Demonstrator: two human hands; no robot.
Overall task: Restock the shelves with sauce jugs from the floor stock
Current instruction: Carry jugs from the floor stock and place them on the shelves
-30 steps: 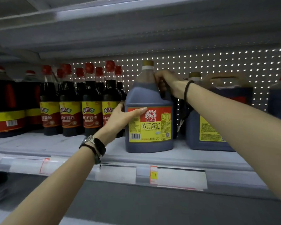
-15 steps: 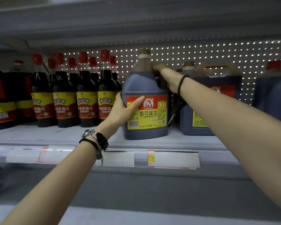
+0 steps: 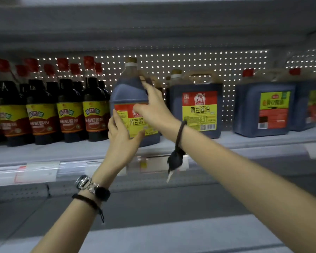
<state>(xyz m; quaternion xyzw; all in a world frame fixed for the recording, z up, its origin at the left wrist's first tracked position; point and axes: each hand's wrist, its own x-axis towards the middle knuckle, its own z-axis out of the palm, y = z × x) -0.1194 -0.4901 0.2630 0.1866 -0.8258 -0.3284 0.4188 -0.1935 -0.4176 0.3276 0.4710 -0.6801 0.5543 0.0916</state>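
A dark sauce jug (image 3: 128, 94) with a red and yellow label and a gold cap stands upright on the grey shelf (image 3: 62, 150), between the bottles and a squarer jug. My left hand (image 3: 122, 137) lies flat against the jug's lower left front, fingers straight. My right hand (image 3: 153, 108) is in front of the jug's right side with fingers stretched; its fingertips reach up to the handle area and the thumb rests on the label. The jug's handle is mostly hidden behind that hand.
Several red-capped sauce bottles (image 3: 69, 110) crowd the shelf to the left. A square jug of the same brand (image 3: 199, 106) stands just right, and two green-labelled jugs (image 3: 266, 108) further right. A price-tag rail (image 3: 36, 170) runs along the shelf front. A pegboard back wall is lit.
My right hand has let go of the jug's handle and come round to its front with fingers stretched. My left hand slid lower on the label. The view shifted right.
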